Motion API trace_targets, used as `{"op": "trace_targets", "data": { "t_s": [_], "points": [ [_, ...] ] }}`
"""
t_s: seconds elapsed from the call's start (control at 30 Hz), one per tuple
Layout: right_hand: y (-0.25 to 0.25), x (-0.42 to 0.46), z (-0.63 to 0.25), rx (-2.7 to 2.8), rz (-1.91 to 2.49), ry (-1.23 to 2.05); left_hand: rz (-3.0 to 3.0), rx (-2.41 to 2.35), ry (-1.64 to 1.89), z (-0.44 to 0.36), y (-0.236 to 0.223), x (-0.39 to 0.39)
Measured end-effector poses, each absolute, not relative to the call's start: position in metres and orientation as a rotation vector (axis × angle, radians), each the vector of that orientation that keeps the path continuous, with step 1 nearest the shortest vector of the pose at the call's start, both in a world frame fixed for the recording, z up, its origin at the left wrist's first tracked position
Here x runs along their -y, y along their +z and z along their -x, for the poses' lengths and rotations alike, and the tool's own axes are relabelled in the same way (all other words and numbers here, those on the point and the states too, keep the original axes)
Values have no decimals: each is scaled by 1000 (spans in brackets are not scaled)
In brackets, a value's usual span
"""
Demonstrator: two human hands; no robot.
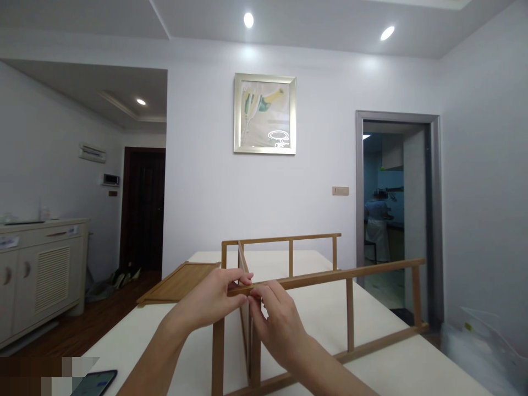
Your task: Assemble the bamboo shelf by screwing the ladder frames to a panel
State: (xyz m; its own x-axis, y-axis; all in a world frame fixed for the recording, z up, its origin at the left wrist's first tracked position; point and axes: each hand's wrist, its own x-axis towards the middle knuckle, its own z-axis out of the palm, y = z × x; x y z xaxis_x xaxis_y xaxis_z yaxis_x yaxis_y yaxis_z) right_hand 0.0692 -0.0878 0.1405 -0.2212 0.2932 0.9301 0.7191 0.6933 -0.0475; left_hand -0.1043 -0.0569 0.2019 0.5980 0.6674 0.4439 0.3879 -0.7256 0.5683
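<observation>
A light-brown wooden frame of slim rails and posts stands on its side on the white table, one side close to me and another side behind it. My left hand is closed around the near top rail by its left end, thumb below and fingers above. Beside it, my right hand pinches at the same rail where a crosspiece meets it. Whatever lies between those right fingertips is too small or too hidden to name. A flat wooden panel lies on the table, left of the frame.
The white table reaches toward the wall. A phone lies at its front left edge. Plastic wrapping sits at the right. A white cabinet stands left, and a person is beyond the doorway.
</observation>
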Motion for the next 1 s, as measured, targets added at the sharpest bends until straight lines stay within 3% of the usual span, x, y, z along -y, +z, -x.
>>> {"op": "trace_targets", "data": {
  "t_s": [1.0],
  "points": [
    [144, 90, -69, 1802, 814, -576, -2438, -819, 916, 104, 203, 60]
  ]
}}
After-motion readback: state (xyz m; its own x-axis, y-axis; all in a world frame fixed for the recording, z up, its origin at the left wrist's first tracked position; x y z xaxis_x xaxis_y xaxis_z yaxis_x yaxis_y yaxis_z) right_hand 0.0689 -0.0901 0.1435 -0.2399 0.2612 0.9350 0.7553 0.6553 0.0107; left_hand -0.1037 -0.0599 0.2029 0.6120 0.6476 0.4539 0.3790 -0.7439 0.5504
